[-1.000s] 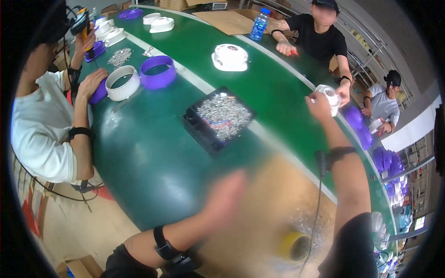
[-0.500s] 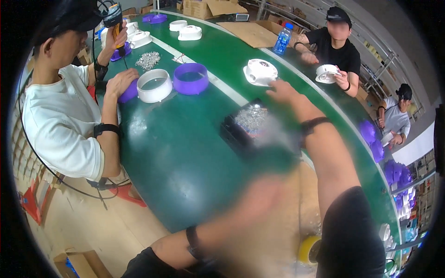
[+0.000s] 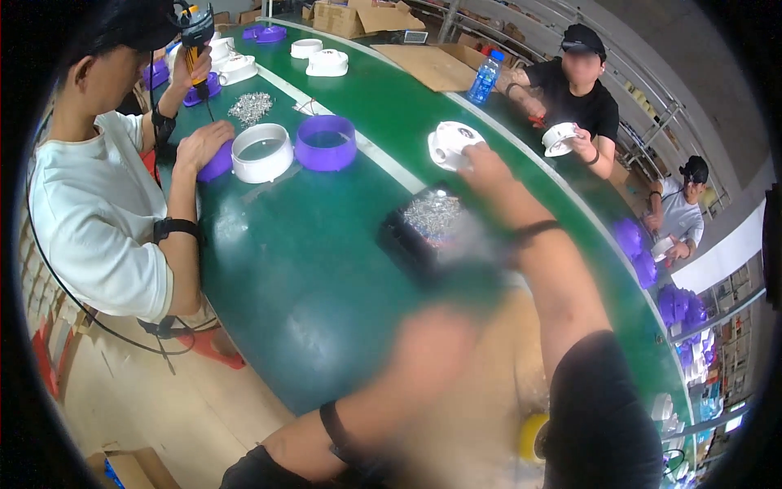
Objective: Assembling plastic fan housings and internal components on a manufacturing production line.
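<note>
At the far end of my outstretched right arm, my right hand (image 3: 486, 171) grips the right edge of a white round plastic housing (image 3: 446, 147). The housing, with a short spout on its side, is slightly tilted over the green belt. My left hand (image 3: 440, 338) is a blur over the near part of the table, and its fingers cannot be made out. Between my hands sits a black box (image 3: 399, 236) filled with small shiny metal screws (image 3: 433, 216). Its near right side is smeared in the view.
A co-worker at left holds a power screwdriver (image 3: 195, 49) beside a white ring (image 3: 262, 155) and a purple ring (image 3: 326, 144). Loose screws (image 3: 251, 107) lie there. Across the belt, another person handles a white housing (image 3: 560, 139) near a blue bottle (image 3: 485, 77). Yellow tape (image 3: 533, 438) lies near me.
My right hand has closed on the white housing's edge, and the housing has tilted up. My left hand has shifted slightly leftward, still blurred. The whole view has swung a little.
</note>
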`<state>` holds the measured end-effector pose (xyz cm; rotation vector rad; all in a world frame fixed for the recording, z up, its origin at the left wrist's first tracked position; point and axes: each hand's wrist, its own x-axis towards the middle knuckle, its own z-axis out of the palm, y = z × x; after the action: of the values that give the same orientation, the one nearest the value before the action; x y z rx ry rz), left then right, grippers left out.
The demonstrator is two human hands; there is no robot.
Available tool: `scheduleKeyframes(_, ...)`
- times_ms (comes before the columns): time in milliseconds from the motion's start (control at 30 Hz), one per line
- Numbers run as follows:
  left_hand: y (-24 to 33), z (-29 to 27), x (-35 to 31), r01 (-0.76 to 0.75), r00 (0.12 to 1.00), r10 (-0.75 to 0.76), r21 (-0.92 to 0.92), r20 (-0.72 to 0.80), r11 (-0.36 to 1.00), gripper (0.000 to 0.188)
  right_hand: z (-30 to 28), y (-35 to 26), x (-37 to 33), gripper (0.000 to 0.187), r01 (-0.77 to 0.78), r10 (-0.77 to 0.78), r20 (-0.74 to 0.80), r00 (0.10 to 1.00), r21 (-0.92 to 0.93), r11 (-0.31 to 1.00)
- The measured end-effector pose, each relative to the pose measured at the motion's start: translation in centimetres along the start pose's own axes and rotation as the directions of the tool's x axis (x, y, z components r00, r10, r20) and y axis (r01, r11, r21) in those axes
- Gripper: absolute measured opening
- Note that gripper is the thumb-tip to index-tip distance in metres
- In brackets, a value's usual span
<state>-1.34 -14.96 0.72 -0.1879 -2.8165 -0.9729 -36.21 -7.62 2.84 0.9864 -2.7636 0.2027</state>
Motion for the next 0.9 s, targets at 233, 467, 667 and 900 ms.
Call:
scheduleKeyframes(233,0.7,-0.1,-0.2,-0.013,0.997,0.026,0.175,-0.075,0.984,0.017,-2.4,1.1,-7.5,0.020,-0.169,0.159,-0.077,0.984,-0.156,0.973)
scheduleKeyframes(467,1.5,0.6,-0.1,-0.170,0.963,0.117,-0.211,-0.245,0.962,0.026,-9.8,-0.7,-21.1,0.011,0.041,-0.078,-0.089,0.993,-0.357,0.933)
scheduleKeyframes(667,2.7,1.0,-0.6,-0.329,0.924,0.104,-0.627,-0.368,0.706,0.088,-16.6,-9.7,-32.8,0.017,0.305,-0.358,-0.158,0.920,-0.285,0.909)
scheduleKeyframes(900,4.3,0.3,-1.3,-0.395,0.918,0.262,-0.670,-0.296,0.628,0.118,-17.8,-14.0,-38.5,0.024,0.357,-0.406,-0.332,0.852,-0.199,0.913)
